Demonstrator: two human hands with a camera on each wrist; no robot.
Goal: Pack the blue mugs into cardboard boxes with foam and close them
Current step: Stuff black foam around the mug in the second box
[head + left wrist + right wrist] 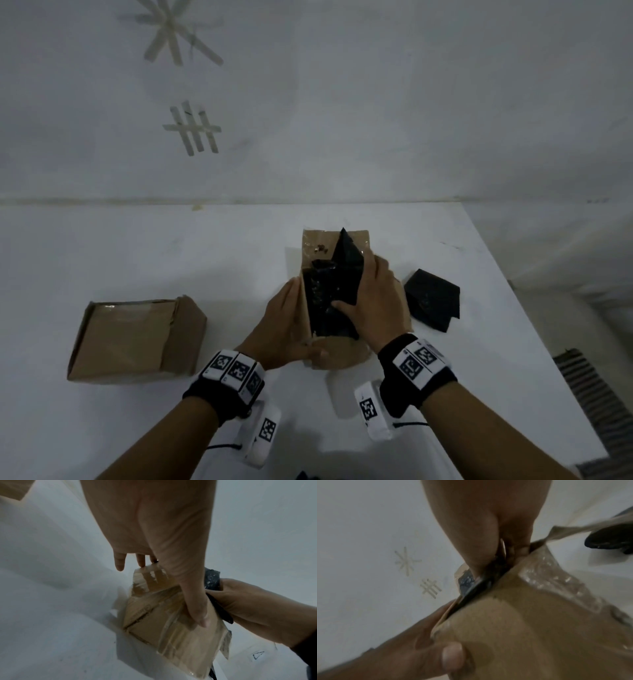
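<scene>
An open cardboard box (342, 354) stands mid-table. My left hand (291, 322) clasps its left wall, thumb across the near flap; the left wrist view shows the fingers (120, 563) lying along the box (171, 628). My right hand (371, 298) pinches a sheet of black foam (344, 263) that stands tilted in the box, one corner poking above the rim. In the right wrist view the foam (467, 580) slides down between the flaps (522, 622). No blue mug shows; the box's inside is hidden by foam.
A second black foam piece (432, 298) lies on the white table (171, 257) right of the box. A closed cardboard box (133, 339) sits at the left. The table's right edge runs close by, with a striped mat (596, 397) beyond it.
</scene>
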